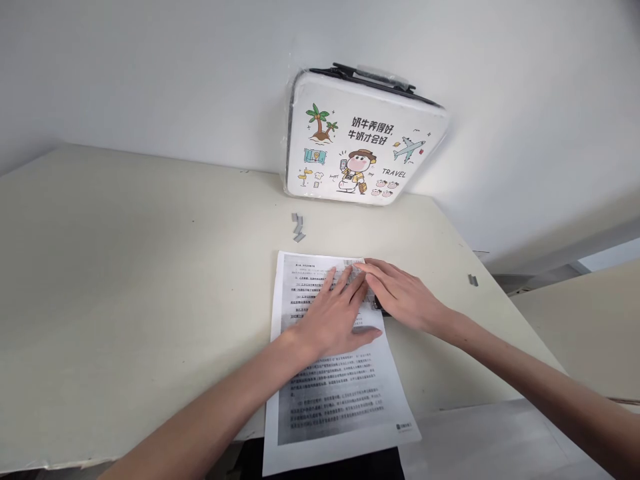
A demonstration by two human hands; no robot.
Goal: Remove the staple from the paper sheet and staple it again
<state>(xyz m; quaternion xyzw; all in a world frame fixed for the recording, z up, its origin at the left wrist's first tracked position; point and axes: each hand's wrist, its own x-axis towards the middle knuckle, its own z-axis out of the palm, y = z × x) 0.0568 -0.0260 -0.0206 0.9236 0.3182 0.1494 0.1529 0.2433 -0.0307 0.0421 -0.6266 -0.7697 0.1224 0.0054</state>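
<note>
A stack of printed paper sheets [330, 400] lies at the front of the table, its lower end reaching past the table edge. My left hand [335, 317] rests flat on the upper half of the sheets, fingers spread. At the upper right edge of the paper, my right hand [400, 293] is curled over a black stapler [379, 305]; most of it is hidden beneath the palm and fingers. The right fingertips meet the left ones near the paper's top right corner. Several grey staple strips [299, 227] lie beyond the paper.
A white carrying case [367, 143] with cartoon prints and a black handle leans against the wall at the back of the pale table [150, 280]. More grey staple pieces [473, 280] sit near the table's right edge. Something black [345, 465] shows below the front edge.
</note>
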